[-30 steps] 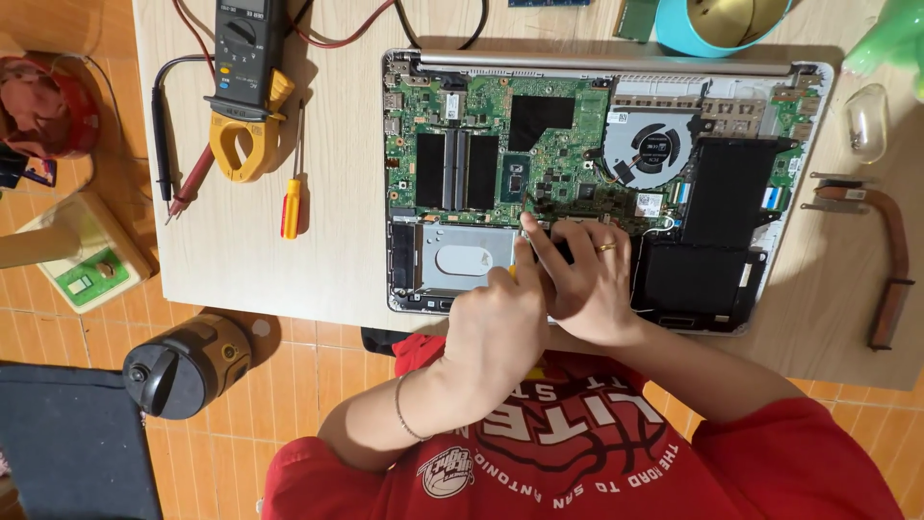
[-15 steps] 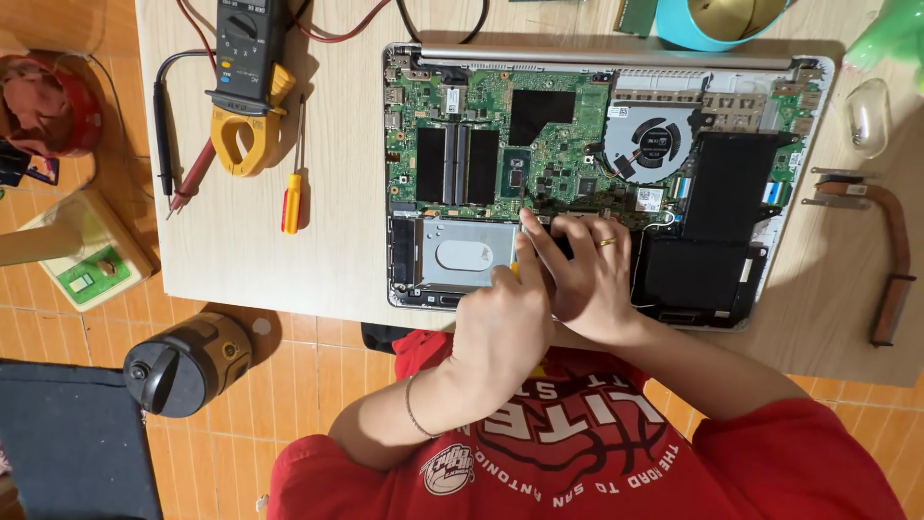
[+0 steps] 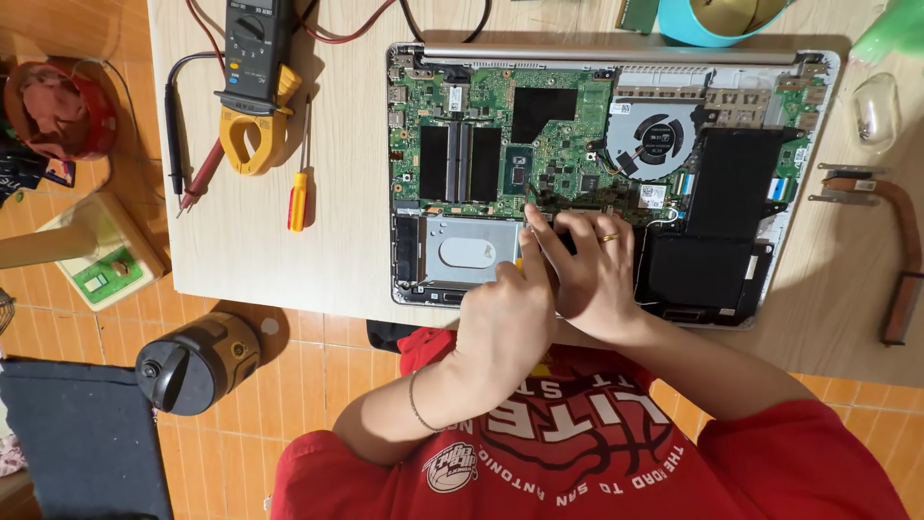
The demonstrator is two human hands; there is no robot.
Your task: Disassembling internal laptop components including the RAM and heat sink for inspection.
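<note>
An opened laptop (image 3: 799,241) lies bottom-up on the table, showing its green mainboard (image 3: 549,144), fan (image 3: 657,137), black battery (image 3: 717,221) and silver hard drive (image 3: 462,252). My left hand (image 3: 505,323) is closed around a small yellow-handled screwdriver (image 3: 520,263), whose tip is hidden at the drive's right edge. My right hand (image 3: 592,274), wearing a ring, lies over the left hand's fingers. Its fingers are flat on the laptop and the index finger reaches to the mainboard's lower edge.
On the table's left lie a yellow clamp meter (image 3: 252,77) with red and black probes and a second orange-handled screwdriver (image 3: 299,193). A copper heat pipe (image 3: 900,260) and a clear mouse (image 3: 876,111) sit at right. A round black and yellow container (image 3: 192,361) stands on the floor.
Both hands stay at the drive's right edge. My right index finger has stretched a little further up toward the mainboard.
</note>
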